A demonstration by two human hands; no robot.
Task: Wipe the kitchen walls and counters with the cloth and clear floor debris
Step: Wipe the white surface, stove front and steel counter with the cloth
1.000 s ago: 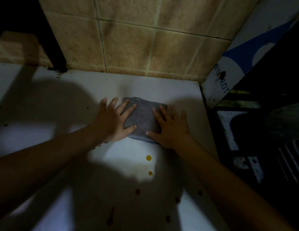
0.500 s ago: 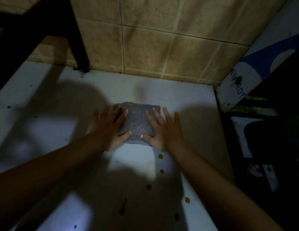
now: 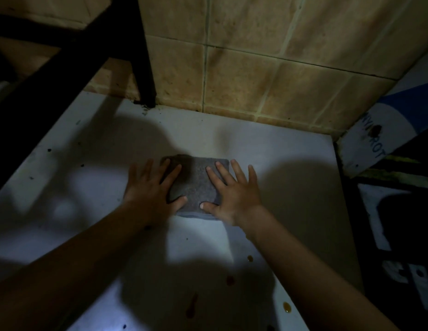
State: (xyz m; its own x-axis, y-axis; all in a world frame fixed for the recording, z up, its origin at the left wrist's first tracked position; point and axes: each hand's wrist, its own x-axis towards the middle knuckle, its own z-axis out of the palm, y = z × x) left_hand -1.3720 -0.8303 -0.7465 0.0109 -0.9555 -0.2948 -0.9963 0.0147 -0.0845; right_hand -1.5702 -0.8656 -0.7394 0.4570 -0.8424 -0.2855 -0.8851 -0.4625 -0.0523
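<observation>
A folded grey cloth (image 3: 195, 185) lies flat on the white counter (image 3: 268, 151), a short way out from the tan tiled wall (image 3: 256, 68). My left hand (image 3: 150, 189) presses on its left part with fingers spread. My right hand (image 3: 234, 194) presses flat on its right part, thumb at the near edge. Amber and dark red drops (image 3: 250, 258) dot the counter nearer to me, beside my right forearm.
A black frame leg (image 3: 143, 68) stands on the counter at the wall, with dark crumbs at its foot. A white and blue lettered board (image 3: 375, 144) leans at the right corner. Past the counter's right edge is a dark gap (image 3: 399, 223). The light is dim, with heavy shadows.
Both hands have slid the cloth leftward over the counter, away from the drops. The view has shifted, showing more of the black frame at the left.
</observation>
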